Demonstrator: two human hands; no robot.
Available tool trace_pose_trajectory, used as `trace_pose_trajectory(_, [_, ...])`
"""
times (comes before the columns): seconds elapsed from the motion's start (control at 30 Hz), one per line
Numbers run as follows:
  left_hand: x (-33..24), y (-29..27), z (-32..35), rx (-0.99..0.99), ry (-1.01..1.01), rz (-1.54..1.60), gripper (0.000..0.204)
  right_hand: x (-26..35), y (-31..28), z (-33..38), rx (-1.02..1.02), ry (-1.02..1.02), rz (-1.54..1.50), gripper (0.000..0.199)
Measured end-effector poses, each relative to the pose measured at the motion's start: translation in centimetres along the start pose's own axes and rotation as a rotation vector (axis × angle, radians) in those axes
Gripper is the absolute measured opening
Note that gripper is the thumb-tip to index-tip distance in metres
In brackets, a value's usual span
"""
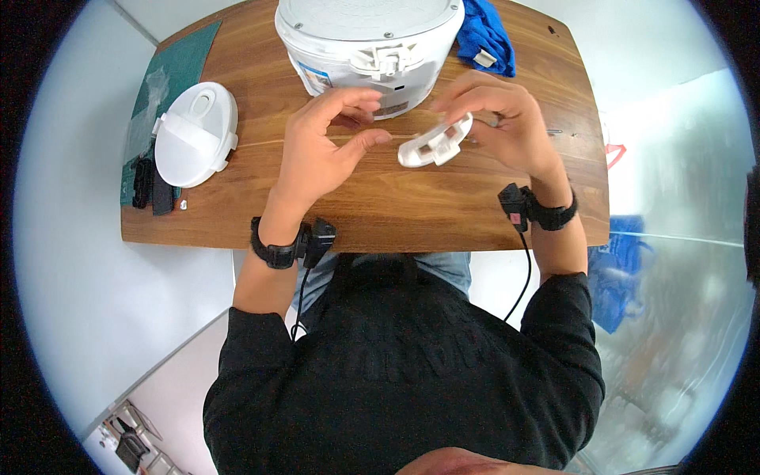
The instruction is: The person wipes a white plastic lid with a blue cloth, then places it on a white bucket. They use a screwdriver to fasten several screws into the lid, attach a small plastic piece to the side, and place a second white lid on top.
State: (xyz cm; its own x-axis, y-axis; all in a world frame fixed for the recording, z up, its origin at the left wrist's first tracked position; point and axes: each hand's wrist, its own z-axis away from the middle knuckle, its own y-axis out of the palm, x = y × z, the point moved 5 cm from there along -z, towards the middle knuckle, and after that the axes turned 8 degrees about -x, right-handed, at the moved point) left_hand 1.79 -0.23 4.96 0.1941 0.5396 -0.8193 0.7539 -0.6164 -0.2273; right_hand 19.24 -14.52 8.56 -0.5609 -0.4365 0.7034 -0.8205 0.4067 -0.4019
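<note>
Two hands work before a white cooker body [368, 47]: right hand [507, 119] fingers clamp a white plastic part [434, 142], left hand [324, 142] fingers apart.

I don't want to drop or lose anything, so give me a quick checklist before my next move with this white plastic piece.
1. Right hand has a grip on the white plastic piece: ok.
2. Left hand free, fingers open: ok.
3. White appliance body fully on the wooden table: ok.
4. Round white lid away from the hands: ok.
5. Small loose parts all accounted for: cannot tell.
</note>
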Motion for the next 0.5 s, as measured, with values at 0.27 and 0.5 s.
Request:
trace_pose_trajectory(0.27, [0.5, -1.9, -0.7, 0.083, 0.238, -0.096, 0.026, -1.8, 1.7, -0.8, -0.199, -0.194, 0.320, 0.029])
trace_pose_trajectory(0.5, [0.4, -1.6, -1.5, 0.044, 0.429, -0.191, 0.028, -2.3, 2.3, -0.8, -0.277, -0.296, 0.407, 0.029])
